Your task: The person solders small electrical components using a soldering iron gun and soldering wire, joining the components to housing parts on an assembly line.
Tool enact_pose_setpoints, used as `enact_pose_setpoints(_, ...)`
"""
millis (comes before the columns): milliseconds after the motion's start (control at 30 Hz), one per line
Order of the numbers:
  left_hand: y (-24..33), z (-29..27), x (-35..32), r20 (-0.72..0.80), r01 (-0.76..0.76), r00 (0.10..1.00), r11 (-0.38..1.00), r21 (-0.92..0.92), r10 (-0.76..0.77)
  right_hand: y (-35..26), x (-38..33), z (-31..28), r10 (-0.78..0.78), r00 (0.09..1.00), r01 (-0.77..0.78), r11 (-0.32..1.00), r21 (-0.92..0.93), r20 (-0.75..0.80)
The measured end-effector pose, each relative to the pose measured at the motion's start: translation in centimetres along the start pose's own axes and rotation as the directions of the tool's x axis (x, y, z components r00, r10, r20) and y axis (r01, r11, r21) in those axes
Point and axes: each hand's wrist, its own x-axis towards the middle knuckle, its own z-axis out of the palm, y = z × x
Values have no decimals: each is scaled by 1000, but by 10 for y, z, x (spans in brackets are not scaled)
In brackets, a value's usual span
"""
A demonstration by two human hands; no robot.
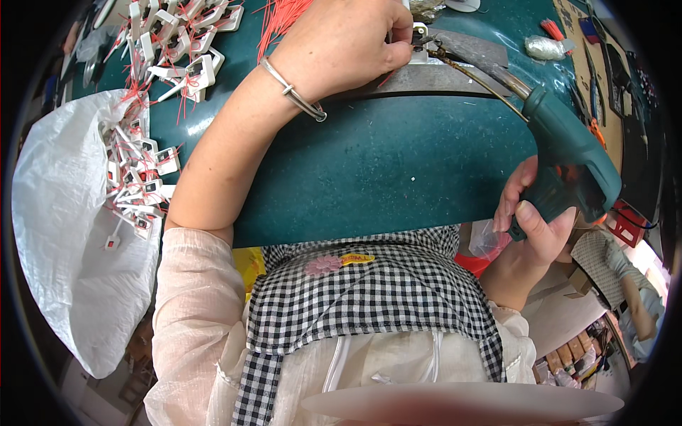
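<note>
My left hand (pixel 341 42) reaches across the dark green table (pixel 383 170) and pinches a small white part (pixel 418 33) with a red wire on a grey metal plate (pixel 419 78). A silver bracelet (pixel 293 92) rings that wrist. My right hand (pixel 531 216) grips the handle of a green soldering gun (pixel 568 153), whose long metal tip (pixel 462 60) points up-left and meets the small part at my left fingertips.
Several white plastic parts with red wires (pixel 167 50) lie piled at the upper left and spill onto a white woven sack (pixel 64 234). Loose red wires (pixel 277 18) lie at the top. Tools and a cardboard sheet (pixel 593 64) sit at the right. Another person (pixel 632 284) stands lower right.
</note>
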Motion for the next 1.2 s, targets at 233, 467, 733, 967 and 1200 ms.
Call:
enact_pose_setpoints(233, -2, 0, 0, -1, -7, 1000, 1000, -15, 7, 1, -6, 2, 6, 995, 2, 997, 79, -102)
enact_pose_setpoints(467, -3, 0, 0, 11, -12, 1000, 1000, 11, 12, -3, -5, 5, 14, 991, -7, 998, 55, -132)
enact_pose_setpoints(733, -3, 0, 0, 13, -22, 1000, 1000, -23, 22, -13, 3, 9, 21, 994, -16, 999, 46, -111)
enact_pose_setpoints(967, -4, 0, -1, 3, -13, 1000, 1000, 10, 13, -4, 5, 1, 5, 1000, -5, 1000, 24, -3)
enact_pose_setpoints(1200, -4, 2, 1, 5, -43, 999, 999, -3, 43, -9, 1, 1, -3, 1000, 3, 999, 46, 2)
